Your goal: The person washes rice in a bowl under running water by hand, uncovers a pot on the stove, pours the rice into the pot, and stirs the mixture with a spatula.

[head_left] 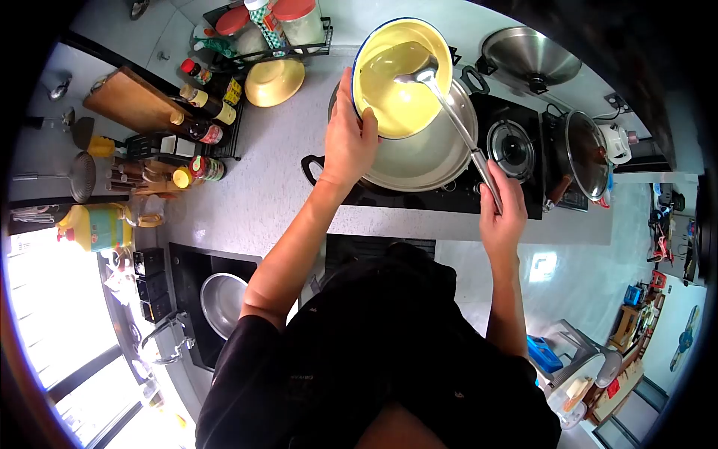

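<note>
My left hand [353, 138] grips the near-left rim of a yellow bowl [402, 116] with a blue edge. The bowl is over a wide, pale pan [434, 161] on the stove and hides part of it. Inside the bowl lies a clear, pale liquid. My right hand [504, 213] is closed around the handle of a metal spoon [464, 133], whose head is in the bowl at the liquid. Little of the pan's contents can be made out.
Left of the pan, an upturned yellow bowl [274, 81] sits near bottles [206, 103] and jars on racks. A steel wok [532, 58] and a glass lid [585, 155] are at the right. Behind my left arm, a metal basin [223, 303] stands in the sink.
</note>
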The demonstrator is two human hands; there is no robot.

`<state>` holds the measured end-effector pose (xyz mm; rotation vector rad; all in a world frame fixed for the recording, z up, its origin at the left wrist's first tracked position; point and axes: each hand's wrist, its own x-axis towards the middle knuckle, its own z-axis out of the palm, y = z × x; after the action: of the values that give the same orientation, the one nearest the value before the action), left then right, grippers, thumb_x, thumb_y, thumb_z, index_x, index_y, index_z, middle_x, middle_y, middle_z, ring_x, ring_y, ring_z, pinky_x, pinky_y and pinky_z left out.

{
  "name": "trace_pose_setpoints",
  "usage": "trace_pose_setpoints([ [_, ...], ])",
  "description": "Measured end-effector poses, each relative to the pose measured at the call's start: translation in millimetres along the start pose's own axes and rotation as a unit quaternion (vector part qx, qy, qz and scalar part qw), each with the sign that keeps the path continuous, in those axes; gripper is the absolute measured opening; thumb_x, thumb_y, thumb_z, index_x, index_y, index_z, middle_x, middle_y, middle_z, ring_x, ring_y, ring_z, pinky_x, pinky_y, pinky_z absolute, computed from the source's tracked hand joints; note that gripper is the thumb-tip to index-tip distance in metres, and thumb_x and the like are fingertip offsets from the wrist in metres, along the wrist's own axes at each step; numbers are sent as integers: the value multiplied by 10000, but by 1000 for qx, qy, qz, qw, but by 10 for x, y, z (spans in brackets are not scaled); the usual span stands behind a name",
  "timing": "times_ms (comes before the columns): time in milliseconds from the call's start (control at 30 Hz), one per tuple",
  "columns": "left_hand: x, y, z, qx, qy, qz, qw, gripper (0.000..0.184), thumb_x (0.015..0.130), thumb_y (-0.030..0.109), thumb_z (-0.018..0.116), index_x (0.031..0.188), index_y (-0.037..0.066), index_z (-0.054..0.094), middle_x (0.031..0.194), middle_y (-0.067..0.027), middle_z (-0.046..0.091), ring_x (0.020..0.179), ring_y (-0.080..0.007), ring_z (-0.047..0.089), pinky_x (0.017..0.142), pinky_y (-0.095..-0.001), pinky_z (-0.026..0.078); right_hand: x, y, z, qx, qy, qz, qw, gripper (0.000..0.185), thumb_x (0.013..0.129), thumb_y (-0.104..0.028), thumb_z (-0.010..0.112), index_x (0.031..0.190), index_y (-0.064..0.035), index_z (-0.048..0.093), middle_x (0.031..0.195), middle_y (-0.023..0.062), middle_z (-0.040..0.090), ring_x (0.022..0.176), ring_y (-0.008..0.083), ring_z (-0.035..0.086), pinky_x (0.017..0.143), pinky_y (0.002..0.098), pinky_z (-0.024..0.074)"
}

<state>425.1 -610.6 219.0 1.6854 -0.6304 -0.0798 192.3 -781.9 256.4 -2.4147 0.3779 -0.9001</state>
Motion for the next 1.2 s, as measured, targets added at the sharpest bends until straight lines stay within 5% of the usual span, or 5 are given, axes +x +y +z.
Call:
trace_pose_setpoints([
  [67, 70, 28, 52, -1, 2, -5, 1000, 685, 982, 10, 522, 1591, -51, 214, 1408, -300, 537, 710, -255, 696, 706, -369, 589, 72, 60, 41, 17, -23, 15, 999, 365, 969, 7, 650, 1334, -17, 650, 1121, 128, 699, 916, 226, 673, 811, 308, 548],
  [200, 201, -19, 88, 35, -5, -2, 999, 686, 974, 22, 530, 1584, -54, 225, 1471, -318, 491, 1056, -384, 677, 919, -425, 556, 175, 145, 163, 48, -8, -3, 999, 380, 959, -12, 685, 1336, -55, 666, 920, 104, 651, 780, 217, 631, 675, 330, 525],
  [400, 281, -187, 123, 153, 20, 66, 986, 665, 1008, 54, 465, 1617, 26, 199, 1399, -219, 569, 879, -266, 726, 680, -351, 634, 204, 272, 160, 28, -23, -16, 999, 396, 940, 5, 686, 1330, -66, 674, 884, 100, 649, 741, 220, 626, 664, 338, 523],
  [733, 303, 2, 126, 193, 26, 46, 980, 674, 978, 46, 479, 1600, -22, 225, 1524, -294, 466, 1291, -468, 567, 1061, -476, 502, 132, 402, 83, 27, -57, -17, 998, 397, 942, -15, 687, 1332, -84, 665, 905, 92, 665, 730, 237, 638, 650, 355, 524],
  [1200, 353, -135, 50, 309, 15, 97, 946, 683, 957, 17, 503, 1601, 198, 363, 1387, -223, 565, 1192, -436, 624, 940, -467, 575, 30, 533, -83, 4, -109, 26, 994, 379, 935, -56, 700, 1309, -112, 680, 916, 94, 674, 755, 275, 666, 658, 378, 538],
])
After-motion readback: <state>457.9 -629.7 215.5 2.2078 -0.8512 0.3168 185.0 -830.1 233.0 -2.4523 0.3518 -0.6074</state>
